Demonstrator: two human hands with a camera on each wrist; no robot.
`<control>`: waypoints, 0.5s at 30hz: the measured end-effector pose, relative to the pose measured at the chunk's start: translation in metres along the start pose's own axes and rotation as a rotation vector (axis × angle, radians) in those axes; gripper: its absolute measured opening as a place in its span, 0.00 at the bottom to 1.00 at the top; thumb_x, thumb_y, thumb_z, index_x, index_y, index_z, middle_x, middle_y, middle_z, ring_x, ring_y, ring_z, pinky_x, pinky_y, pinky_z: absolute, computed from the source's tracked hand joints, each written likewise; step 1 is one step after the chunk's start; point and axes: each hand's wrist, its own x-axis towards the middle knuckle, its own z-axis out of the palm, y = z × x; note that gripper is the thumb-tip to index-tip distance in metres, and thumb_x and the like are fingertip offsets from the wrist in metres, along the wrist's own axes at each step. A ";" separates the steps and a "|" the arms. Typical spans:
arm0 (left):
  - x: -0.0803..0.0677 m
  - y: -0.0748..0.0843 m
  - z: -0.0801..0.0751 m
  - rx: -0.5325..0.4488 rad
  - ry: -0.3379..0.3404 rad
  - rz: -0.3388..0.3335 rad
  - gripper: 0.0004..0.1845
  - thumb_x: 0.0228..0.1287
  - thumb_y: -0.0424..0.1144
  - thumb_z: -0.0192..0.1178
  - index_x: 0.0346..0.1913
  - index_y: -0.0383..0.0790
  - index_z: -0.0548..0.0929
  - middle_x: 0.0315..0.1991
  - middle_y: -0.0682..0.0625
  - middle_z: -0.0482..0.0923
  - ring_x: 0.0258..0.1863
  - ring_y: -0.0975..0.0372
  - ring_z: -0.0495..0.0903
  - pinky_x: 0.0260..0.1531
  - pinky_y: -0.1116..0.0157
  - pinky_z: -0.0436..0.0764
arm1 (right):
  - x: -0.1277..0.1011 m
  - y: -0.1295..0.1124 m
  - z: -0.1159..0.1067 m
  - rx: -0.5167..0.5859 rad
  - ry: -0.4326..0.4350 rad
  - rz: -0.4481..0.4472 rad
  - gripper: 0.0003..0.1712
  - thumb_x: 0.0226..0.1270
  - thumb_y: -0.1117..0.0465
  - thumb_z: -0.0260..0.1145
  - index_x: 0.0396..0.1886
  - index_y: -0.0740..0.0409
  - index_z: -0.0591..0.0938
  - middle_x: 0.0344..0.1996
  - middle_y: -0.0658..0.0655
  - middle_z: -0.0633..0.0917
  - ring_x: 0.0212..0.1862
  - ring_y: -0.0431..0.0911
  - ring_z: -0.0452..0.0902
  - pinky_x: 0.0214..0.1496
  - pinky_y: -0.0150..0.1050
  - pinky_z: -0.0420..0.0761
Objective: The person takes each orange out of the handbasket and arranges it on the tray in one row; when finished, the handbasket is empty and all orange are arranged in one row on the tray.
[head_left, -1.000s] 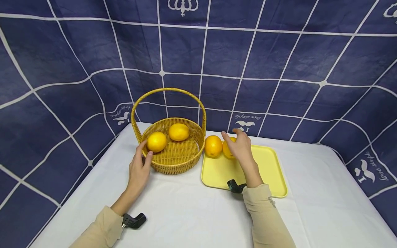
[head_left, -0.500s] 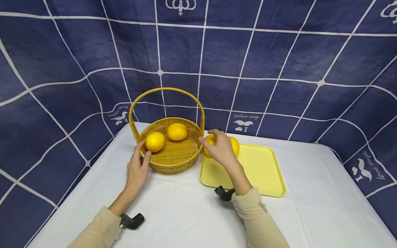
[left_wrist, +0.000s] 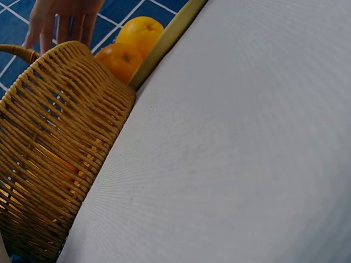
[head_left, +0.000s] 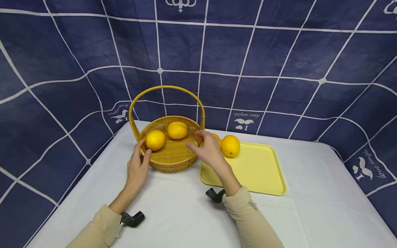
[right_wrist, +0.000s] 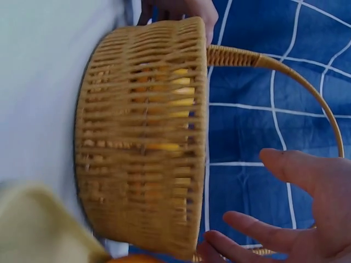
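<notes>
A woven wicker basket (head_left: 173,162) with a tall hoop handle (head_left: 167,89) holds two yellow citrus fruits (head_left: 155,140) (head_left: 177,130). My left hand (head_left: 141,151) grips the basket's left rim, thumb on the near side. My right hand (head_left: 198,143) hovers over the basket's right rim with fingers spread and nothing in it; the right wrist view shows the empty right hand (right_wrist: 252,192) beside the basket wall (right_wrist: 142,137). An orange (head_left: 230,146) sits on the yellow tray (head_left: 257,172). A second orange (head_left: 217,137) is mostly hidden behind my right hand.
The left wrist view shows the basket's wall (left_wrist: 49,142), both oranges (left_wrist: 140,30) (left_wrist: 118,60) and the tray's edge (left_wrist: 164,41). A white cloth (head_left: 173,213) covers the table, and blue gridded fabric (head_left: 248,51) hangs behind and at both sides.
My right hand has moved left from the oranges on the tray to the basket's right rim, leaving both oranges on the tray. The left hand has stayed on the basket.
</notes>
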 end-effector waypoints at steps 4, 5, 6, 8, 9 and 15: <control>0.001 -0.002 -0.004 0.006 0.005 -0.001 0.29 0.85 0.51 0.49 0.82 0.52 0.62 0.80 0.41 0.65 0.74 0.46 0.70 0.74 0.41 0.67 | 0.007 -0.009 0.015 0.051 -0.033 -0.002 0.32 0.69 0.49 0.74 0.66 0.61 0.81 0.65 0.62 0.83 0.68 0.58 0.77 0.73 0.53 0.75; 0.001 -0.002 -0.005 0.007 0.003 -0.001 0.29 0.85 0.51 0.49 0.82 0.52 0.62 0.81 0.41 0.64 0.75 0.45 0.68 0.75 0.41 0.66 | 0.009 -0.011 0.019 0.057 -0.044 -0.002 0.32 0.69 0.49 0.74 0.66 0.61 0.81 0.65 0.62 0.83 0.68 0.58 0.76 0.73 0.52 0.75; 0.001 -0.002 -0.005 0.008 0.000 -0.002 0.29 0.85 0.51 0.49 0.82 0.52 0.62 0.81 0.42 0.63 0.76 0.45 0.68 0.75 0.41 0.66 | 0.010 -0.013 0.024 0.058 -0.055 -0.004 0.32 0.69 0.49 0.74 0.66 0.61 0.81 0.65 0.62 0.83 0.69 0.58 0.76 0.74 0.52 0.75; 0.001 -0.002 -0.004 0.010 -0.005 -0.004 0.30 0.85 0.51 0.49 0.83 0.52 0.61 0.81 0.42 0.63 0.78 0.45 0.65 0.77 0.41 0.64 | 0.015 -0.016 0.032 0.056 -0.074 -0.008 0.32 0.69 0.48 0.74 0.66 0.61 0.81 0.65 0.62 0.83 0.69 0.57 0.77 0.73 0.51 0.75; 0.001 -0.002 -0.004 0.010 -0.009 -0.005 0.30 0.85 0.51 0.49 0.83 0.53 0.61 0.82 0.43 0.62 0.79 0.46 0.64 0.77 0.41 0.63 | 0.017 -0.017 0.036 0.054 -0.083 -0.007 0.33 0.69 0.48 0.74 0.67 0.61 0.81 0.65 0.62 0.83 0.68 0.57 0.77 0.73 0.51 0.76; -0.001 0.003 -0.003 -0.008 -0.022 -0.013 0.30 0.85 0.52 0.49 0.83 0.54 0.60 0.82 0.43 0.61 0.80 0.45 0.63 0.78 0.41 0.62 | 0.034 -0.022 0.060 0.037 -0.135 -0.013 0.36 0.68 0.46 0.76 0.68 0.62 0.80 0.64 0.64 0.84 0.66 0.58 0.79 0.68 0.51 0.80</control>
